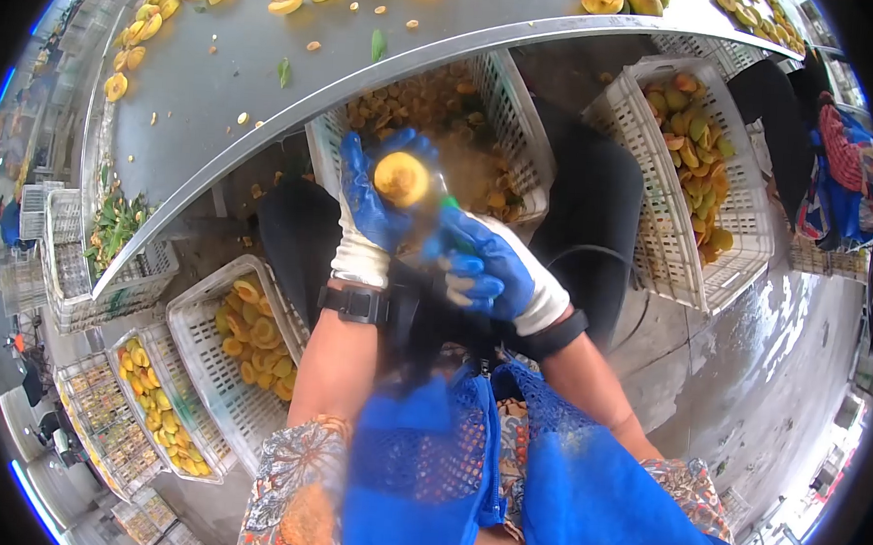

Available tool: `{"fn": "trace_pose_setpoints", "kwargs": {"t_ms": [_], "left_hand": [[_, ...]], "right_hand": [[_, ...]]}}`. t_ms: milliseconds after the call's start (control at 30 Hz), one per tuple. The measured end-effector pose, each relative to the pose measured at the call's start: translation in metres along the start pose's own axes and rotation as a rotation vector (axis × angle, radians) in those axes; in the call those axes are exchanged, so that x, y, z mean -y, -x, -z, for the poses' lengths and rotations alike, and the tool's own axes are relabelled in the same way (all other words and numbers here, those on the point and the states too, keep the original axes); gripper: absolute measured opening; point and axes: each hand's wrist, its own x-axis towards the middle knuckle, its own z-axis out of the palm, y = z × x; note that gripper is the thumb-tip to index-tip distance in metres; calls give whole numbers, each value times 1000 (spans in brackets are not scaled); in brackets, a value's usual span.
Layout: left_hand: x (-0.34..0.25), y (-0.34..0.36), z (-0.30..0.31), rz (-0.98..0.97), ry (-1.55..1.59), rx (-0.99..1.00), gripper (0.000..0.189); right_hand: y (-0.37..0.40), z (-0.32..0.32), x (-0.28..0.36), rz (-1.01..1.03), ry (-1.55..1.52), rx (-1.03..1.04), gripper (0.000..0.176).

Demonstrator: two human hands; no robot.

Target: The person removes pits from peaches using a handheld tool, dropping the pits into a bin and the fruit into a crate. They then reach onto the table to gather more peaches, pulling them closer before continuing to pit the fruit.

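My left hand (373,195), in a blue-coated glove, cups a yellow peach half (402,179) with its cut face up. The gloved fingers of my right hand (491,272) are wrapped round a green-handled tool (449,203), whose blurred metal end points up beside the fruit. I cannot tell what kind of tool it is. Both hands are above my lap, just in front of a white crate (524,109) that holds peach scraps and pits.
A metal table (220,79) curves overhead with peach halves, pits and leaves on it. Crates of peaches stand at right (746,205) and lower left (197,324). Another crate (65,288) sits under leaves at the table's left end. A person in dark trousers (771,103) is at the right.
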Motion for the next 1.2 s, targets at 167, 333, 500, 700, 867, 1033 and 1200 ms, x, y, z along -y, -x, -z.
{"fn": "trace_pose_setpoints", "kwargs": {"t_ms": [167, 333, 500, 700, 867, 1033, 1200], "left_hand": [[-10, 12, -20, -85, -221, 65, 71], [-11, 17, -21, -274, -511, -7, 53], [-1, 16, -5, -313, -392, -28, 37], [0, 0, 8, -467, -311, 17, 38], [-7, 8, 0, -122, 114, 152, 41], [-70, 69, -10, -332, -239, 19, 45], [-167, 163, 39, -619, -818, -496, 44]], "right_hand": [[0, -40, 16, 223, 946, -319, 41], [-14, -27, 4, 353, 1707, -466, 34], [-5, -23, -8, 334, 1806, -438, 31], [5, 16, -5, 225, 1843, -606, 35], [-12, -2, 14, 504, 1739, -683, 31], [-14, 17, 9, 438, 1749, -677, 31], [-23, 18, 7, 467, 1728, -676, 32]]}}
